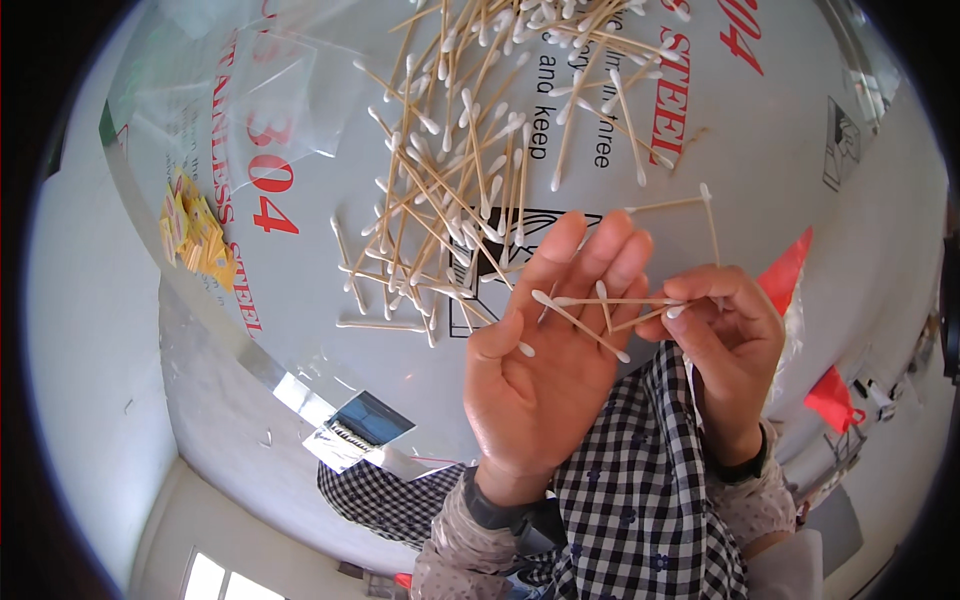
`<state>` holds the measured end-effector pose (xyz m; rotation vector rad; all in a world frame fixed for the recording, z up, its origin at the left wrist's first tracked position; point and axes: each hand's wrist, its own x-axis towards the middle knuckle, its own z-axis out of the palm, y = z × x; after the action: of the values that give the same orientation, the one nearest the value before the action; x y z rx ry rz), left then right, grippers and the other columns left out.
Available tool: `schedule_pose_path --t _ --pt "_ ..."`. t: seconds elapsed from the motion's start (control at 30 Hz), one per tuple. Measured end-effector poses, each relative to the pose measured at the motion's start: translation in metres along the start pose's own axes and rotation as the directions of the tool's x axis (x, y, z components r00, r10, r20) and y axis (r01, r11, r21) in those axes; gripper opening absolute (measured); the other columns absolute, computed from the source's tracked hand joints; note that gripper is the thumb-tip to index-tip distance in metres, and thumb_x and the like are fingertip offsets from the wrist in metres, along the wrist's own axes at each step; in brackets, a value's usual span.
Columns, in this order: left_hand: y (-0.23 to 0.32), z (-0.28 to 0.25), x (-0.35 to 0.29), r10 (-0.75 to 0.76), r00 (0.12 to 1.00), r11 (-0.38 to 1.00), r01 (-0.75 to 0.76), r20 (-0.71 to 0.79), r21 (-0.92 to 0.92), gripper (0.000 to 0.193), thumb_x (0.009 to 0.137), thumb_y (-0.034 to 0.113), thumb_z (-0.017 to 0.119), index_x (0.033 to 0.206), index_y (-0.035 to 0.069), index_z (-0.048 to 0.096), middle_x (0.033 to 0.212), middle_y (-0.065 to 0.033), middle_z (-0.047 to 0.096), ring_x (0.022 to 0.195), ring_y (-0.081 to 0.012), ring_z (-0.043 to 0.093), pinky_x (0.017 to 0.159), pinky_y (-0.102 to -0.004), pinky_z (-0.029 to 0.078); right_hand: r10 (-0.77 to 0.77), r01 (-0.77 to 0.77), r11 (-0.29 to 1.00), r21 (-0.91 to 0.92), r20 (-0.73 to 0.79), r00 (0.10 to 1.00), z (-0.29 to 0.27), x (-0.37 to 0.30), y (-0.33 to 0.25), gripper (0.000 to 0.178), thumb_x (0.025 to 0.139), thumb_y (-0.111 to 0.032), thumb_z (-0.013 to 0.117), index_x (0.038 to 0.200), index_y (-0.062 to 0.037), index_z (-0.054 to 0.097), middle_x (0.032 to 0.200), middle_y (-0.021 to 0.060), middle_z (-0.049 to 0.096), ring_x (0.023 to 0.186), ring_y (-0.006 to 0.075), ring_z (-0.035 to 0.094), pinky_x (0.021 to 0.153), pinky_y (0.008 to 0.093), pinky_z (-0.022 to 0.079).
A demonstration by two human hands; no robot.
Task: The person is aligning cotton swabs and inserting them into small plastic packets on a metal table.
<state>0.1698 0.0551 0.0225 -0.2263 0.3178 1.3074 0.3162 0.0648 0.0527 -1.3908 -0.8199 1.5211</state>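
Left hand flat and palm up, fingers slightly spread, I let a few loose swabs lie across it without gripping them, as the head view shows. My right hand is pinched, thumb against fingers, around the end of at least one swab at the edge of that palm; I cannot tell how many more are in the pinch. Most of the others lie in a tangled heap of swabs on the table, with some strays just past my right hand. As I judge it, the likeliest slip is a swab rolling off: nothing walls in my left palm, so a tilt could tip them onto the checked cloth below. Crossed sticks could also snag and drag a neighbour along, and too hard a squeeze might bend a stick or crush its bud. Each one looks slim and straight, a pale tan stick with a smooth white bud at either end; those in my palm point different ways, not lined up.
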Motion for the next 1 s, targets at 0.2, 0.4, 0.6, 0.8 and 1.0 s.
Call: schedule_pose_path --t 0.2,0.4,0.6,0.8,1.0 --pt "-0.001 -0.002 0.001 0.001 0.999 1.000 -0.001 0.037 -0.009 0.055 0.098 0.028 0.037 0.148 0.004 0.034 0.156 -0.0199 0.027 0.145 -0.0347 0.026 0.118 -0.0458 0.024 -0.013 0.013 1.000 0.028 -0.007 1.000 -0.004 0.000 0.002 0.014 0.091 0.007 0.061 0.105 0.0079 0.060 0.099 0.0128 0.065 0.093 0.0188 0.068 0.082 0.0350 0.061" --pt "-0.001 -0.007 0.000 0.004 0.998 0.998 -0.008 0.067 0.059 0.030 0.102 0.019 0.039 0.122 0.002 0.053 0.155 -0.0213 0.028 0.145 -0.0341 0.027 0.117 -0.0457 0.026 -0.004 0.004 1.000 0.016 -0.030 1.000 -0.003 -0.001 0.001 0.014 0.091 0.008 0.060 0.105 0.0075 0.060 0.097 0.0130 0.066 0.091 0.0191 0.068 0.081 0.0342 0.061" --pt "-0.003 -0.005 0.001 -0.007 0.995 0.992 -0.005 0.096 0.126 0.026 0.103 0.010 0.036 0.120 0.001 0.054 0.155 -0.0213 0.028 0.145 -0.0343 0.028 0.117 -0.0456 0.027 -0.028 0.025 0.999 -0.032 -0.077 0.997 -0.009 -0.002 -0.001 0.014 0.090 0.008 0.060 0.104 0.0065 0.060 0.094 0.0134 0.066 0.082 0.0209 0.071 0.075 0.0305 0.060" --pt "-0.001 0.003 -0.003 -0.007 0.999 0.963 -0.005 0.042 0.268 0.038 0.103 0.003 0.034 0.140 -0.001 0.042 0.154 -0.0213 0.031 0.143 -0.0351 0.030 0.116 -0.0460 0.030 -0.010 0.006 0.999 -0.037 -0.110 0.994 -0.009 -0.004 0.000 0.013 0.090 0.007 0.060 0.104 0.0062 0.060 0.095 0.0128 0.066 0.081 0.0210 0.071 0.074 0.0296 0.059" --pt "-0.004 0.012 -0.001 0.005 1.000 0.894 0.002 -0.015 0.447 0.045 0.101 0.003 0.037 0.146 0.001 0.034 0.152 -0.0207 0.035 0.141 -0.0349 0.035 0.113 -0.0468 0.037 -0.009 0.003 0.999 -0.050 -0.114 0.993 -0.011 -0.005 0.001 0.013 0.090 0.008 0.060 0.103 0.0062 0.060 0.096 0.0124 0.066 0.082 0.0214 0.071 0.075 0.0303 0.060"
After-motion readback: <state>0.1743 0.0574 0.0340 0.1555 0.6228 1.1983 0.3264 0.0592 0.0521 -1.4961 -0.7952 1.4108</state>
